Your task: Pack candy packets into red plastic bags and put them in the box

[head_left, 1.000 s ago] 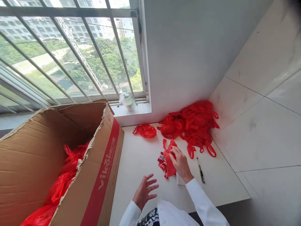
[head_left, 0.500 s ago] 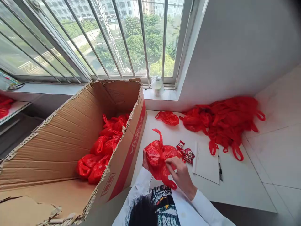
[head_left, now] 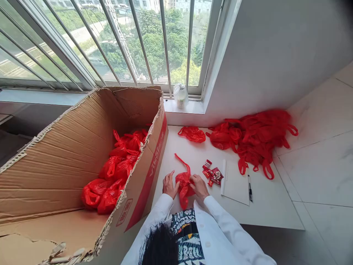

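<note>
A knotted red plastic bag (head_left: 184, 181) sits on the white table in front of me, one thin handle stretching away and the other end towards me. My left hand (head_left: 170, 186) is at the bag's left side, fingers apart and thumb against the plastic. On the right, my right hand (head_left: 199, 187) has its fingers bent onto the bag near the knot; the fingertips are partly hidden. Just beyond that hand lie several small red snack packets (head_left: 213, 173).
An open cardboard box (head_left: 154, 173) on the left holds several filled red bags (head_left: 118, 167). A flat red bag (head_left: 193, 134) and a red bag heap (head_left: 257, 138) lie along the wall. A notepad (head_left: 235, 182) and pen (head_left: 250, 188) are at right. A wrapped cup (head_left: 180, 96) stands on the sill.
The red bag has gone from raised in my hands down to the table. My left hand has come out from behind it to its left side. The camera view has shifted slightly.
</note>
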A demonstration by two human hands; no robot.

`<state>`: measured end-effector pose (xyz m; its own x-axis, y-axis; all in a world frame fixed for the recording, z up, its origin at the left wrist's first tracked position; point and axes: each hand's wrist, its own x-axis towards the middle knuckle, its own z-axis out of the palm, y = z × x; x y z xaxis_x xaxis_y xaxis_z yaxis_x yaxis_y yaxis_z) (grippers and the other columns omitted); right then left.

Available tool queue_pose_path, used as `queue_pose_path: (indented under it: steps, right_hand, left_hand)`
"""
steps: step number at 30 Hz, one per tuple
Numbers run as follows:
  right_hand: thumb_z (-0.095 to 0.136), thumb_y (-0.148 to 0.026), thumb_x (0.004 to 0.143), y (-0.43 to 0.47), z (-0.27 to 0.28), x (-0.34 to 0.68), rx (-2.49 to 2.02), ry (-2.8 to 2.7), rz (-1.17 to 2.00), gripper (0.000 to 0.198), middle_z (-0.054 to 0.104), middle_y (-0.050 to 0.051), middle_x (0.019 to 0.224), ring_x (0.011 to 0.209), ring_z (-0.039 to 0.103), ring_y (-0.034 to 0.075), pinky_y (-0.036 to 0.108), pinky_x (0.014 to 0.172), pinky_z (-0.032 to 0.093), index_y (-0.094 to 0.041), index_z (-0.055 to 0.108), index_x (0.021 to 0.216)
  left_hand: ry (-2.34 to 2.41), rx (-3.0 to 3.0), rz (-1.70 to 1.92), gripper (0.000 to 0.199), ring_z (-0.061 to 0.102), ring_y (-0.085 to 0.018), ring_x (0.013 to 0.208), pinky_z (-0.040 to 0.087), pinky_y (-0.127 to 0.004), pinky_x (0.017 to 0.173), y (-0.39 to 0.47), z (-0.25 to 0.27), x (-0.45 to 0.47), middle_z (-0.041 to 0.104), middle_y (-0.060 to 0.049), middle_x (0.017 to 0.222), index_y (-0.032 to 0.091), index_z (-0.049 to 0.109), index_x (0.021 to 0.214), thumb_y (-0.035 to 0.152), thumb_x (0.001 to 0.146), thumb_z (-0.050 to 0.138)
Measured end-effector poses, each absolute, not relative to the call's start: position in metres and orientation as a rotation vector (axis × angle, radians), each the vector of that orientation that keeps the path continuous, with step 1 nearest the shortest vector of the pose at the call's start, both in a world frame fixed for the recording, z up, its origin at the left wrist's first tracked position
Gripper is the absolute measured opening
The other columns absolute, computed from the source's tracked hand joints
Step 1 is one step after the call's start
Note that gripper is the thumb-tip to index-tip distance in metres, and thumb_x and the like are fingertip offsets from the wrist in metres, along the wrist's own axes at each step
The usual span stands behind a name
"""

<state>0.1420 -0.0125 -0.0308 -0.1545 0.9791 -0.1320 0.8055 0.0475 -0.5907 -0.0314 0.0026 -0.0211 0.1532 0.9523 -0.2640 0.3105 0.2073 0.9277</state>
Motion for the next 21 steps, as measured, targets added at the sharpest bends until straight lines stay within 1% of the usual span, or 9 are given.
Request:
queue_pose_path:
  steps: [2, 4, 6, 8, 11, 15, 17, 19, 21]
  right_hand:
    - [0.049, -0.009, 0.078, -0.015, -0.051, 0.136, -1.828, -2.063, 0.869, 0.016, 0.06, 0.004, 0.094, 0.09, 0.053, 0.018, 0.025, 0.073, 0.038, -0.02, 0.058, 0.086]
    - [0.05, -0.012, 0.078, -0.018, -0.059, 0.133, -1.814, -2.085, 0.873, 0.014, 0.06, 0.003, 0.095, 0.09, 0.053, 0.017, 0.025, 0.074, 0.038, -0.02, 0.058, 0.087]
    - [0.052, -0.016, 0.079, -0.022, -0.059, 0.133, -1.808, -2.082, 0.841, 0.01, 0.059, 0.003, 0.093, 0.088, 0.053, 0.017, 0.024, 0.072, 0.038, -0.021, 0.057, 0.085]
    - [0.053, -0.02, 0.079, -0.025, -0.056, 0.137, -1.823, -2.049, 0.816, 0.005, 0.059, 0.002, 0.089, 0.086, 0.053, 0.017, 0.024, 0.069, 0.037, -0.021, 0.057, 0.082]
    - [0.052, -0.024, 0.08, -0.028, -0.056, 0.151, -1.886, -1.873, 0.833, 0.008, 0.058, 0.001, 0.083, 0.081, 0.054, 0.016, 0.024, 0.066, 0.037, -0.02, 0.057, 0.075]
    - [0.048, -0.028, 0.079, -0.033, -0.07, 0.177, -2.037, -1.5, 0.903, 0.015, 0.059, 0.002, 0.075, 0.072, 0.054, 0.016, 0.026, 0.067, 0.039, -0.019, 0.056, 0.069]
    - [0.047, -0.027, 0.077, -0.038, -0.076, 0.185, -2.08, -1.429, 0.961, 0.014, 0.06, 0.002, 0.076, 0.073, 0.054, 0.018, 0.027, 0.069, 0.04, -0.019, 0.056, 0.071]
    - [0.048, -0.024, 0.075, -0.044, -0.075, 0.186, -2.079, -1.486, 0.973, 0.012, 0.061, 0.004, 0.084, 0.081, 0.055, 0.02, 0.029, 0.074, 0.041, -0.019, 0.057, 0.08]
    - [0.051, -0.022, 0.072, -0.048, -0.068, 0.179, -2.039, -1.62, 0.906, 0.024, 0.059, 0.007, 0.096, 0.091, 0.052, 0.022, 0.032, 0.082, 0.04, -0.018, 0.058, 0.095]
  left_hand:
    - [1.351, 1.478, 0.654, 0.041, 0.027, -0.03, 0.129, 0.017, -0.045, 0.109, -0.001, -0.027, -0.031, 0.053, -0.008, 0.124, 0.024, 0.061, 0.105, 0.023, 0.064, 0.065]
    - [1.32, 1.599, 0.557, 0.029, 0.034, -0.028, 0.124, 0.022, -0.042, 0.106, -0.003, -0.033, -0.026, 0.061, -0.007, 0.11, 0.025, 0.066, 0.088, 0.015, 0.061, 0.065]
    - [1.335, 1.674, 0.478, 0.018, 0.042, -0.028, 0.115, 0.027, -0.043, 0.102, -0.001, -0.039, -0.019, 0.064, -0.007, 0.094, 0.024, 0.064, 0.077, 0.014, 0.062, 0.063]
    - [1.375, 1.719, 0.429, 0.011, 0.049, -0.028, 0.104, 0.03, -0.042, 0.097, 0.003, -0.044, -0.018, 0.064, -0.006, 0.083, 0.023, 0.061, 0.069, 0.015, 0.062, 0.064]
    - [1.446, 1.74, 0.421, 0.012, 0.053, -0.024, 0.089, 0.035, -0.037, 0.088, 0.01, -0.047, -0.028, 0.061, -0.002, 0.072, 0.022, 0.055, 0.06, 0.015, 0.061, 0.064]
    - [1.591, 1.652, 0.5, 0.008, 0.054, -0.017, 0.069, 0.04, -0.029, 0.07, 0.015, -0.048, -0.053, 0.056, 0.002, 0.063, 0.021, 0.053, 0.061, 0.02, 0.068, 0.057]
    - [1.635, 1.59, 0.529, 0.007, 0.053, -0.016, 0.063, 0.04, -0.026, 0.062, 0.011, -0.047, -0.059, 0.054, 0.002, 0.06, 0.02, 0.054, 0.064, 0.023, 0.071, 0.054]
    - [1.626, 1.567, 0.556, 0.003, 0.054, -0.016, 0.066, 0.042, -0.026, 0.062, 0.004, -0.045, -0.056, 0.056, 0.001, 0.065, 0.02, 0.056, 0.07, 0.021, 0.068, 0.055]
    - [1.577, 1.587, 0.589, 0.018, 0.055, -0.02, 0.08, 0.043, -0.031, 0.073, -0.005, -0.04, -0.047, 0.06, -0.001, 0.08, 0.02, 0.061, 0.078, 0.017, 0.061, 0.06]
